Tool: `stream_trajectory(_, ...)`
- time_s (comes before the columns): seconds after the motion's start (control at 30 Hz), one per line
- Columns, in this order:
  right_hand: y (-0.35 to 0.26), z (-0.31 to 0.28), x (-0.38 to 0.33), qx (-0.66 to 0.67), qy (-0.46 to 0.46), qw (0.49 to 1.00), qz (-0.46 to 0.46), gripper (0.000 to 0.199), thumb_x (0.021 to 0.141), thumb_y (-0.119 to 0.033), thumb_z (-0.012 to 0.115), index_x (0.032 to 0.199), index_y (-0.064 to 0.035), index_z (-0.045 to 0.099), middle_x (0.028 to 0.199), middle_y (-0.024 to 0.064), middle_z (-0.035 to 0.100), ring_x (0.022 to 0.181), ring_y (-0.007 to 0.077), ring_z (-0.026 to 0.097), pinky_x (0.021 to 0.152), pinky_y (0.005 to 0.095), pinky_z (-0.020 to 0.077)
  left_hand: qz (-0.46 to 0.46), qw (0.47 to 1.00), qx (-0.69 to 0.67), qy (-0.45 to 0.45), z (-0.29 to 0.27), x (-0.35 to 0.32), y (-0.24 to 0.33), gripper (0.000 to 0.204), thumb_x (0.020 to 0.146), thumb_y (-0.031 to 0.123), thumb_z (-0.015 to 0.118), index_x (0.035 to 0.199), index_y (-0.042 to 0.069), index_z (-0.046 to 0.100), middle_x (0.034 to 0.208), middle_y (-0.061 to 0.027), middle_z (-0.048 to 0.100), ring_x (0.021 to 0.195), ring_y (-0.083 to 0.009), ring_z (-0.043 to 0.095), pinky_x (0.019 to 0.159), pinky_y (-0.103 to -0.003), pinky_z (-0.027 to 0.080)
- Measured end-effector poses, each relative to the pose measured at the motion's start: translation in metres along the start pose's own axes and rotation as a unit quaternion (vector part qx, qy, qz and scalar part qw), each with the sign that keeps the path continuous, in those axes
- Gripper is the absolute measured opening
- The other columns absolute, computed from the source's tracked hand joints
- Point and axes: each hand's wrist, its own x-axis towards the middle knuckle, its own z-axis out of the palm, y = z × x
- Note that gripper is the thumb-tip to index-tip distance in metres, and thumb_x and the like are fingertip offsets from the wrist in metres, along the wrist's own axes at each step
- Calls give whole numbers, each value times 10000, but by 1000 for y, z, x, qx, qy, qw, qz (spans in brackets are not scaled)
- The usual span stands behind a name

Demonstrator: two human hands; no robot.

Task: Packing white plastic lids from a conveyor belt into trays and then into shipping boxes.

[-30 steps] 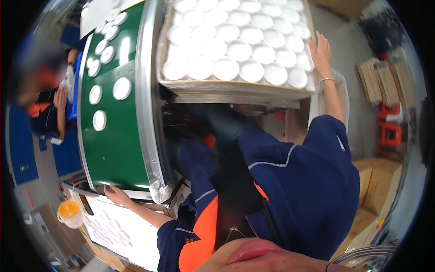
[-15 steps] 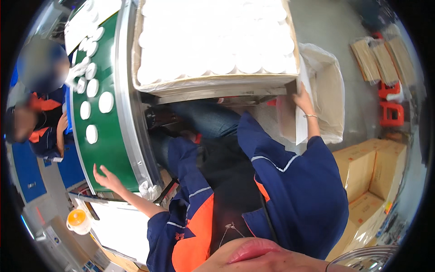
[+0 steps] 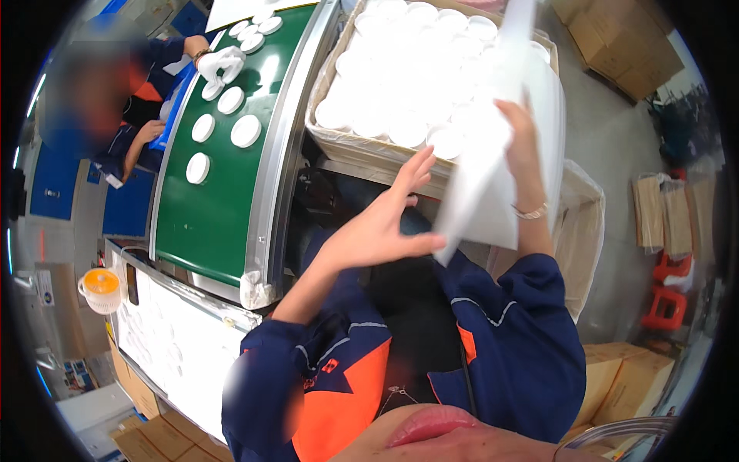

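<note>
A large white sheet (image 3: 483, 173), smeared by motion, stands tilted over the near right corner of a lined carton (image 3: 362, 148). My right hand (image 3: 523, 150) grips the sheet, its fingers closed at the sheet's right part. With fingers and thumb spread, my left hand (image 3: 381, 223) is open beside the sheet's left edge; whether the thumb touches it I cannot tell. Rows of round white lids (image 3: 416, 81) fill the carton, some hidden behind the sheet.
To the left runs a green conveyor belt (image 3: 208, 231) with loose white lids (image 3: 246, 131). Across it, a co-worker's gloved hand (image 3: 221, 65) handles lids. A lined bin (image 3: 581, 231) stands at right. Red stools (image 3: 666, 300) and cartons (image 3: 623, 381) lie beyond. A lidded cup (image 3: 100, 289) is at far left.
My right hand has lifted the white sheet from beside the carton up over its corner. My left hand has moved from the belt toward the sheet. The view has shifted.
</note>
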Motion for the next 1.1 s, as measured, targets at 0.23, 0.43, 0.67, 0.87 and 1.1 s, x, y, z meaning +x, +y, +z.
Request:
stream_trajectory(0.23,23,125,69,-70,-99,989,-84,769,882,-379,607,1451,-27,229,1301,239,307,1081,289,468,959,393,408,-8,945,184,272,-64,64,-70,623,806,16,595,1381,21,353,1185,-257,578,1135,-341,570,968,-380,417)
stream_trajectory(0.43,81,54,91,-474,0,855,-210,810,848,-450,626,1462,-74,255,1467,309,176,1379,445,159,1089,610,122,21,888,333,317,-170,97,-124,557,762,105,674,1248,-40,444,1059,-319,609,1032,-432,594,886,-446,463)
stream_trajectory(0.67,114,-110,42,-659,158,735,-36,725,892,-546,505,1482,-193,277,1510,231,210,1407,432,130,1089,642,95,-168,885,339,272,-186,110,-133,687,754,127,714,1349,80,374,1181,-302,562,1099,-431,554,925,-465,448)
stream_trajectory(0.87,95,-107,61,-693,56,710,-107,612,929,-479,491,1449,-183,362,1482,185,316,1387,374,238,1125,540,154,-91,833,404,365,-183,103,-144,498,818,37,603,1286,111,451,1095,-203,542,943,-395,602,781,-486,484)
stream_trajectory(1.1,105,-101,124,-692,15,698,-184,500,944,-349,526,1377,-109,467,1403,215,425,1318,367,365,1084,468,282,-72,741,540,394,-184,107,-163,466,764,-35,561,1221,53,531,1200,-240,481,1084,-412,514,874,-458,482)
